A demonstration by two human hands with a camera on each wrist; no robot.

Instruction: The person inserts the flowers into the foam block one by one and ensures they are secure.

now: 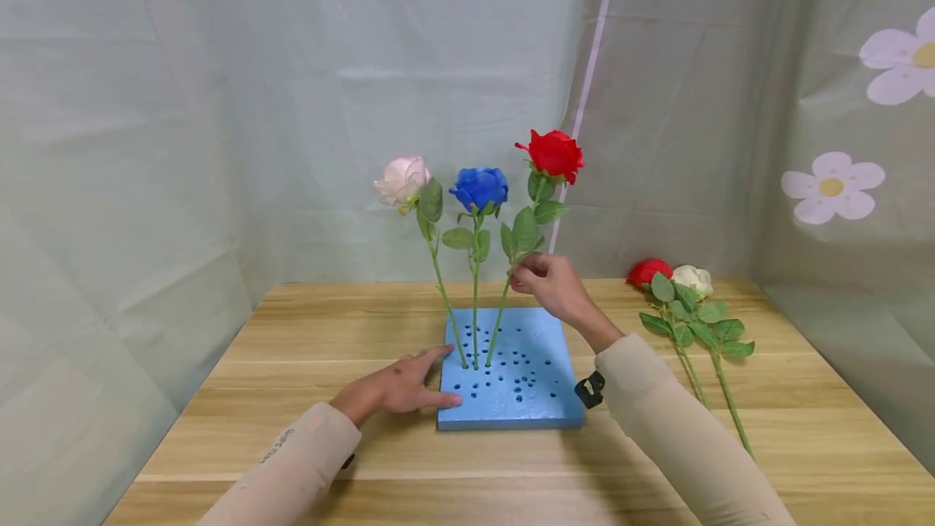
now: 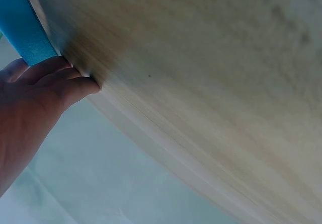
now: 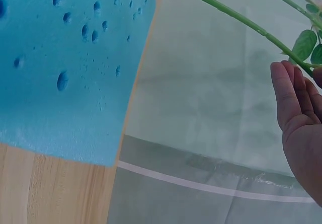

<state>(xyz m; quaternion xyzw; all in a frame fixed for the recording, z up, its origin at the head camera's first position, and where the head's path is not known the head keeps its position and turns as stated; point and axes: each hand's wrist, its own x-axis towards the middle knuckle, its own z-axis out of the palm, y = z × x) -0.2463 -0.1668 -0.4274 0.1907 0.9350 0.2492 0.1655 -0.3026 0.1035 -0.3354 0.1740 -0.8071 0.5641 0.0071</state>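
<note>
Wooden tabletop [image 1: 307, 331], pale draped backdrop. Sleeve lettering illegible. Blue foam block [image 1: 536, 396] at centre, full of holes. Right hand [image 1: 551, 282] pinches red rose [image 1: 555, 154] stem at block's 12 o'clock. Left hand [image 1: 402, 386] flat, fingers straight, pressing block's 9 o'clock edge.

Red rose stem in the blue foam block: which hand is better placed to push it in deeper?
The right hand: it already pinches the red rose's green stem. The left hand rests flat against the blue foam block, steadying it.

L hand [image 1: 400, 386]: flat, fingers straight, low | R hand [image 1: 549, 282]: raised, fingertips pinched
</note>
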